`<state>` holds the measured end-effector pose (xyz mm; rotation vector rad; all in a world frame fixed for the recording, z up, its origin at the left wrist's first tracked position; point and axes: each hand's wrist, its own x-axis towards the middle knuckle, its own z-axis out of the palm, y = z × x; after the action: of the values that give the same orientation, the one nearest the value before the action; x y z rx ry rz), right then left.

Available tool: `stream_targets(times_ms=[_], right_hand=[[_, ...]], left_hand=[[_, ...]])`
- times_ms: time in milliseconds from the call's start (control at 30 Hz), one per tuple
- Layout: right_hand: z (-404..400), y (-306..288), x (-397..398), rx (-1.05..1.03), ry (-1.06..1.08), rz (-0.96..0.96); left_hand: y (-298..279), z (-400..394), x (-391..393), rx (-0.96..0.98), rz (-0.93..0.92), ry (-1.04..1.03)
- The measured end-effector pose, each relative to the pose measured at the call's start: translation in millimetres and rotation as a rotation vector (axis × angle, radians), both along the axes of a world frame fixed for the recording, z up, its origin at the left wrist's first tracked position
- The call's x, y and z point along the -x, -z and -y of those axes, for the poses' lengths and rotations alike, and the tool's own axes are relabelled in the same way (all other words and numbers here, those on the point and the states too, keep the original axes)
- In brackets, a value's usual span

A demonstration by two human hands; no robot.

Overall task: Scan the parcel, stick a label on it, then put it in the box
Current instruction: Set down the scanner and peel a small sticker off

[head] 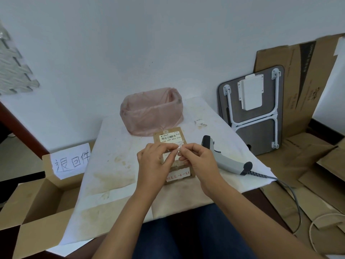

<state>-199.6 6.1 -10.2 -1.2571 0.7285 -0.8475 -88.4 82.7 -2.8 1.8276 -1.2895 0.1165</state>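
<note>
A flat brown parcel (169, 135) lies on the white-covered table (112, 165), with a barcode sticker at its far end and a red-lettered sticker at its near end. Both hands hover just over its middle. My left hand (153, 161) and my right hand (197, 159) pinch a small white label (179, 147) between their fingertips. The grey handheld scanner (222, 157) rests on the table right of the parcel, its cable trailing off the edge. An open cardboard box (37, 199) with a handwritten paper sign stands on the floor at the left.
A bin lined with a pink plastic bag (151, 111) sits at the table's far side. Small paper scraps (200, 123) lie beyond the scanner. A folded lap table (252, 113) and flattened cardboard (308, 156) fill the right side.
</note>
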Motion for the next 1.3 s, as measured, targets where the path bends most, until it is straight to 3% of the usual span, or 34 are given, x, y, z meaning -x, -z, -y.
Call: stream_targets(times_ms=[667,867,1100,1300], right_hand=[[3.5,2.2,-1.8,0.006,0.048,0.039],[4.4,-0.6,-0.5,0.031,0.046,0.034],[2.8,-3.9,-0.8,0.032,0.036,0.055],[2.0,-5.3,-1.5,0.001,0.054,0.074]], left_hand=[[-4.7,2.8,6.9,-0.014,-0.231,0.056],[-7.3,4.1,8.1,-0.034,-0.476,0.052],[-12.2,4.6,13.0,0.015,-0.949,0.104],[-13.2,7.2,11.0,-0.005,-1.182,0.145]])
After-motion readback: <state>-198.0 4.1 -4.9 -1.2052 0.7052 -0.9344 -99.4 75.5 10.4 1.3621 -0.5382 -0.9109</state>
